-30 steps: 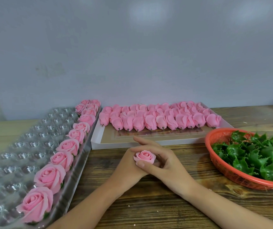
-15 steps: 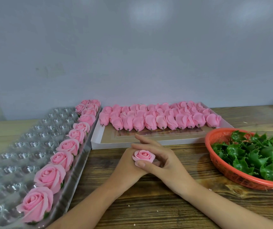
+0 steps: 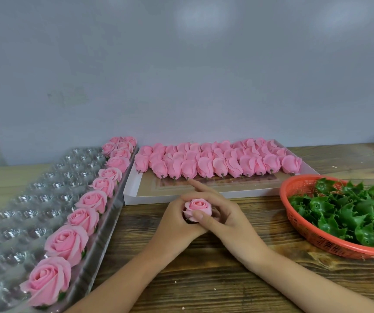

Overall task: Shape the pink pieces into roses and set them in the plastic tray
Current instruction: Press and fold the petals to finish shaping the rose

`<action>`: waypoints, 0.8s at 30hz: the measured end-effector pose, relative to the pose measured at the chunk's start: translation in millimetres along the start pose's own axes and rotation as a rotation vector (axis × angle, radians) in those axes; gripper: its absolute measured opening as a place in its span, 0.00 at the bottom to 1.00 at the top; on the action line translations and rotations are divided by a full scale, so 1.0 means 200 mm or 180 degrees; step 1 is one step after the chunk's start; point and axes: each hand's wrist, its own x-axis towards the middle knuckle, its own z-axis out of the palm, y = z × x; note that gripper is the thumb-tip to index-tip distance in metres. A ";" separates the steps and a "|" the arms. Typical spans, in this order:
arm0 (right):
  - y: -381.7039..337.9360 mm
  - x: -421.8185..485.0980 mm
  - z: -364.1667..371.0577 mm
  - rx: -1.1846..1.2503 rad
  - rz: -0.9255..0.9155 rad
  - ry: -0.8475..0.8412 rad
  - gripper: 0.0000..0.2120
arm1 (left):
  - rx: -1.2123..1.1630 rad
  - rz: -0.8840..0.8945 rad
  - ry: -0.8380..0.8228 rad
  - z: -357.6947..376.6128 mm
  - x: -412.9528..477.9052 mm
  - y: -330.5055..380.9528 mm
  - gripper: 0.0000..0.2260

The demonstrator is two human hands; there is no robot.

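Here, in the head view, both hands meet over the middle of the wooden table point(image 3: 204, 279), clasped around one pink rose point(image 3: 197, 207). The left hand point(image 3: 174, 224) cups the rose from the left and from beneath, its fingers curled round the base. The right hand point(image 3: 233, 224) grips it from the right, with the thumb pressed on the near petals and the forefinger stretched out toward the box behind. The rose faces upward, its bud centre tight and its outer petals only partly spread.

To the left lies the clear plastic tray point(image 3: 23, 211), full of small round cups. Finished roses point(image 3: 84, 219) stand in a line along its right edge, from the near corner to the far end, where they double up. The other cups that can be seen hold nothing.

Behind the hands sits a flat white box point(image 3: 226, 194). Unshaped pink pieces point(image 3: 217, 164) lie packed in rows across its far half, short stems pointing toward the person.

At the right, a red basket point(image 3: 286, 199) holds a heap of green leaf pieces point(image 3: 351, 213). A grey wall point(image 3: 181, 75) rises behind the table.
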 end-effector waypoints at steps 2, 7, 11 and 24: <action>-0.01 0.00 -0.02 -0.0062 0.0069 -0.0151 0.11 | -0.0069 0.0002 0.0031 0.01 0.01 -0.01 0.14; -0.04 0.00 -0.04 0.0045 0.0181 -0.0285 0.10 | -0.0199 -0.0147 -0.0220 0.01 0.01 0.00 0.15; -0.05 -0.01 -0.03 -0.0003 0.0136 -0.0368 0.09 | -0.0082 -0.0194 -0.0651 0.01 0.01 0.03 0.14; -0.03 -0.02 0.05 0.0451 0.0032 0.0294 0.13 | 0.0816 0.0075 0.0000 0.02 0.01 0.02 0.01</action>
